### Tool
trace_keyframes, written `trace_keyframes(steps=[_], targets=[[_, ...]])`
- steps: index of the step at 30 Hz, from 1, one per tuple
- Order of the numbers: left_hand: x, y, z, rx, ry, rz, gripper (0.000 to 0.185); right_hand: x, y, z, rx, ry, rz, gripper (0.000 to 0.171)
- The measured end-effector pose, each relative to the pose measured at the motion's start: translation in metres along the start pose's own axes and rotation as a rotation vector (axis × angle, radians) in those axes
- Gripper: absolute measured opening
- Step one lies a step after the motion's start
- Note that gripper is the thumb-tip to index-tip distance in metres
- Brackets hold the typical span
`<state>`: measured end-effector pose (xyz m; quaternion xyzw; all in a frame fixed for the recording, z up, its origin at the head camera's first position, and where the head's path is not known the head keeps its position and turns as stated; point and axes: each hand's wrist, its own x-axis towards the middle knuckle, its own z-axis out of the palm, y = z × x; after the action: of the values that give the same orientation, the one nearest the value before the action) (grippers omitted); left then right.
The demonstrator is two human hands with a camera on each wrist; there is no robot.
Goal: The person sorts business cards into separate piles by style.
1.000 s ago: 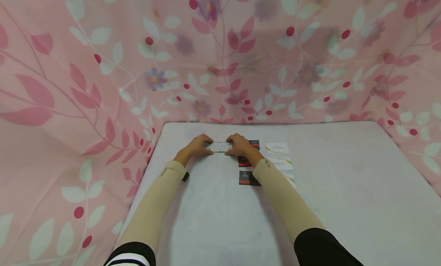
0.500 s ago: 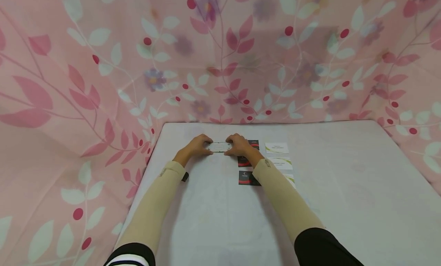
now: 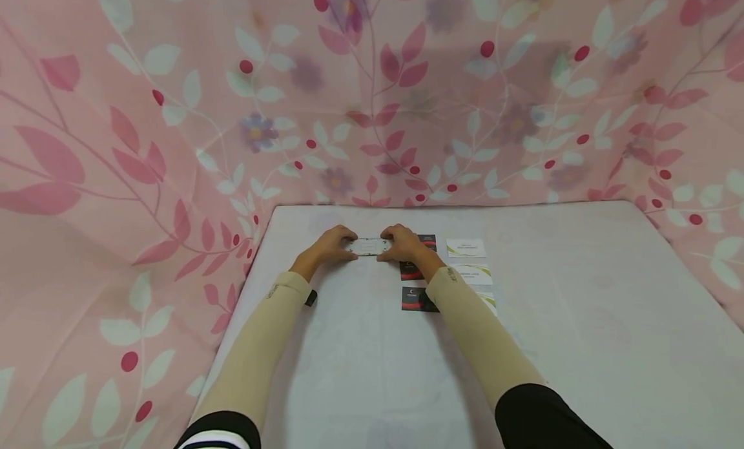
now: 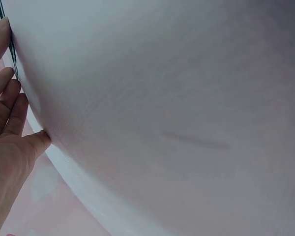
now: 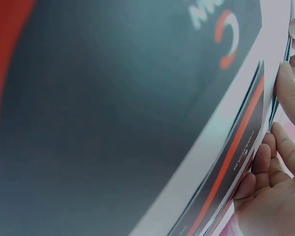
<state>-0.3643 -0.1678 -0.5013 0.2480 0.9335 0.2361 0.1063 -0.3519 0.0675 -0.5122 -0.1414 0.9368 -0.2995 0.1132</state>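
Near the far edge of the white-covered table [image 3: 372,345], a white card [image 3: 367,247] with a dark greenish patterned border lies between both hands. My left hand [image 3: 332,243] grips its left end, thumb on the near side and fingers on the far side. At the opposite end my right hand [image 3: 405,243] holds it the same way. In the left wrist view the card [image 4: 13,54] appears edge-on beside the fingertips. Under and beside the right forearm lie black cards with red stripes, one [image 3: 413,298] partly covered. The right wrist view shows a black card [image 5: 113,113] close up.
Right of the black cards is a column of white cards [image 3: 465,248] with green curves, the nearest partly hidden by the right sleeve [image 3: 482,333]. A pink floral curtain [image 3: 372,100] hangs behind and left of the table. A small black object [image 3: 311,298] sits by the left wrist.
Both hands keep their hold on the white card with hardly any movement. The head view has shifted very slightly.
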Motion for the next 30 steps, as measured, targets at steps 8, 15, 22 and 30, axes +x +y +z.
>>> trace_keyframes(steps=[8,15,22,30], targets=[[-0.0010,0.0019,-0.0001,-0.007,0.005,0.007,0.052,-0.0007,0.0006,0.0010,0.008,0.007,0.006,0.064],[-0.0009,0.0005,0.0001,-0.010,0.005,0.003,0.051,-0.0001,-0.0004,0.0014,0.010,0.008,0.012,0.062],[-0.0010,-0.0027,0.0012,-0.032,0.002,-0.016,0.052,-0.0005,-0.0017,0.0011,-0.032,0.002,-0.002,0.063],[-0.0035,-0.0003,-0.0002,-0.057,0.004,-0.038,0.054,-0.0022,-0.0024,0.0008,-0.069,0.008,-0.015,0.063]])
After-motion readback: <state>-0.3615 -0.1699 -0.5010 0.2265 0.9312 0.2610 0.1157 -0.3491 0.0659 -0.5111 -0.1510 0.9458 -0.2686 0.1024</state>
